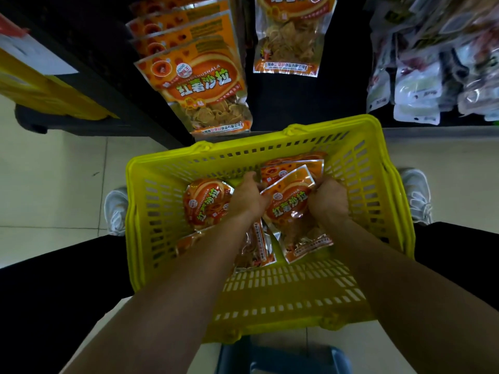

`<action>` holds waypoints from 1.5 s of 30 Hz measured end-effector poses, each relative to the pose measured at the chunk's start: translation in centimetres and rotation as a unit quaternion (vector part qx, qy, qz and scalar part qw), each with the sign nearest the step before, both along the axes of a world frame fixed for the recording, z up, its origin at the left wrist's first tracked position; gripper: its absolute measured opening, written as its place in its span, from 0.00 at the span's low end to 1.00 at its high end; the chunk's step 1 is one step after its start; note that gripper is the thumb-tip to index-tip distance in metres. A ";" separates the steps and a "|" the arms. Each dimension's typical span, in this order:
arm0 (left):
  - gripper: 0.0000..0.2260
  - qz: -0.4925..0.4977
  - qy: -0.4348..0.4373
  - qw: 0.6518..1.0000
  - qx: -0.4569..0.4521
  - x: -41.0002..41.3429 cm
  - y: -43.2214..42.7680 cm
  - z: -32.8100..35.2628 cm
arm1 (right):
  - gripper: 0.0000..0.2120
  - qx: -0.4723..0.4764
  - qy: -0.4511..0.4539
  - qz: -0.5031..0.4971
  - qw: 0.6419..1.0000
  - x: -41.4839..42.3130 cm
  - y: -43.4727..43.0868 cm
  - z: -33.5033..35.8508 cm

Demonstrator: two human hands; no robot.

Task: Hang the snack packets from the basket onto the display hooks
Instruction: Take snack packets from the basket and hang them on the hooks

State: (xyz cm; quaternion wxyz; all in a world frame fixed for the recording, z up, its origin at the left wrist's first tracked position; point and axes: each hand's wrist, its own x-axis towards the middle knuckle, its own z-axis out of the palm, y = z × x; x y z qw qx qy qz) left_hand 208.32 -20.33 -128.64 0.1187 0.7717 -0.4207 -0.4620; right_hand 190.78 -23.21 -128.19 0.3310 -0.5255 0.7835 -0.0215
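Hands work inside the yellow basket (pixel 388 168): left hand (pixel 247 197) and right hand (pixel 328 201) both clamp the top orange packet (pixel 290 209). Better to pinch its upper seam, lift it clear of the packets beneath, then offer its hole to the hooks beyond the basket's far rim.

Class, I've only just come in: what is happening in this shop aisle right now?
A person is restocking snacks. Both hands are down in the yellow basket on the floor: the left hand and right hand grip one orange packet by its two sides. More packets lie in the basket. Matching packets already hang on the rack just beyond it.
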 end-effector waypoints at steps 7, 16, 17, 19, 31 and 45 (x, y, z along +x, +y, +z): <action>0.32 -0.006 -0.026 1.000 0.001 -0.8 -0.8 -0.6 | 0.30 -0.079 0.026 0.136 0.987 0.2 -0.9 0.3; 0.17 -0.043 -0.028 0.998 -0.041 -0.6 -0.4 -0.7 | 0.34 -0.037 0.113 0.244 0.962 -0.6 -0.5 -0.1; 0.15 -0.054 -0.025 0.997 -0.042 -0.5 -0.3 -0.5 | 0.29 -0.046 0.097 0.241 0.965 -0.7 -0.5 0.1; 0.11 -0.073 -0.023 0.996 -0.036 -0.3 0.0 -0.1 | 0.17 -0.051 0.039 0.235 0.970 -1.1 -0.8 0.9; 0.08 -0.164 -0.001 0.986 -0.020 1.9 2.3 10.2 | 0.13 0.051 0.008 0.430 0.901 -1.6 -2.4 13.1; 0.16 -0.205 -0.036 0.939 -0.274 5.1 4.0 33.5 | 0.05 -0.145 -0.088 0.423 0.890 -1.4 -1.6 36.1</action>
